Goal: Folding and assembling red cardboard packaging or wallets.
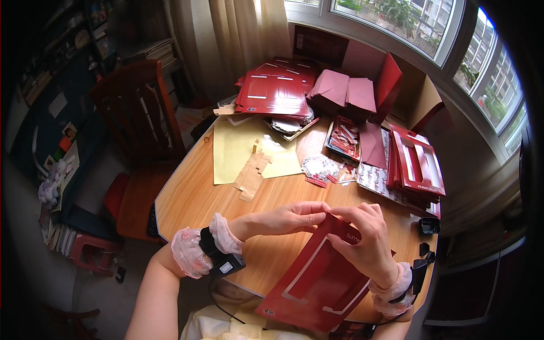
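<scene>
A red printed cardboard sheet (317,272) with white-edged cut-out slots is tilted in front of me, over the table's near edge. At its top corner, my left hand (294,218) has its fingers pressed together on the card. From the right, my right hand (365,241) is curled over the same top edge, its index fingertip meeting the left fingertips and its thumb lower on the card. Whether something small lies between the meeting fingertips is hidden. Both wrists wear pale frilly cuffs with black straps; a small device (231,264) sits by the left one.
On the wooden table (192,198) lie a yellow sheet (226,141) with brown tape pieces (252,175), stacked red cards (275,90), pink envelopes (340,90), a tray of red scraps (343,139) and red window boxes (416,161). A wooden chair (141,187) stands left.
</scene>
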